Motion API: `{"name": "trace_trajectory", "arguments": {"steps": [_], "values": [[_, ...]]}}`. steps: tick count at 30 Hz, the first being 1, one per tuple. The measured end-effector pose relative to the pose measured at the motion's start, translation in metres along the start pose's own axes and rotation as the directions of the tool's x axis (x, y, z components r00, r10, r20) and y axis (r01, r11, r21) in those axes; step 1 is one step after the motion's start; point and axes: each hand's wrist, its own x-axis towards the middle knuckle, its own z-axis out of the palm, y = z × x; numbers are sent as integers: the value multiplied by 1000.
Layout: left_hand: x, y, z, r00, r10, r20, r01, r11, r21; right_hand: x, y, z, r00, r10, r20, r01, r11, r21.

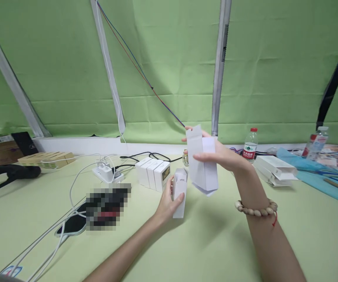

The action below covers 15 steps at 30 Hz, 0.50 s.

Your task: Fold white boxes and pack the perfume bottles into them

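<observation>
My left hand (pixel 168 203) is wrapped round a narrow white box (pixel 180 196), which stands upright at the table's middle with its top flaps raised. To the right and higher up, my right hand (pixel 216 150) grips a white folded carton (pixel 202 168) between thumb and fingers, held in the air and tilted. Its lower end has flaps sticking out. Whether anything is inside either one cannot be seen. Just behind my left hand stand several white boxes (pixel 151 174) in a row, one with a dark picture on its side.
A power strip (pixel 107 172) with cables lies to the left, near a dark phone (pixel 73 223). More white cartons (pixel 275 169) lie at right, beside a red-capped water bottle (pixel 250 145) and a blue sheet (pixel 316 176). Yellowish boxes (pixel 46 159) sit at the far left.
</observation>
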Motion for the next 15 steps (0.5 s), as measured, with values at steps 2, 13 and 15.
{"name": "trace_trajectory", "arguments": {"steps": [2, 13, 15], "values": [[0, 4, 1, 999, 10, -38, -7, 997, 82, 5, 2, 3, 991, -79, -106, 82, 996, 28], [-2, 5, 5, 981, 73, -179, -32, 975, 219, 17, -3, 12, 883, -133, -451, 106, 991, -85], [-2, 4, 5, 980, 92, -177, -52, 975, 218, 19, 8, 5, 853, -112, -510, -2, 976, -218]]}}
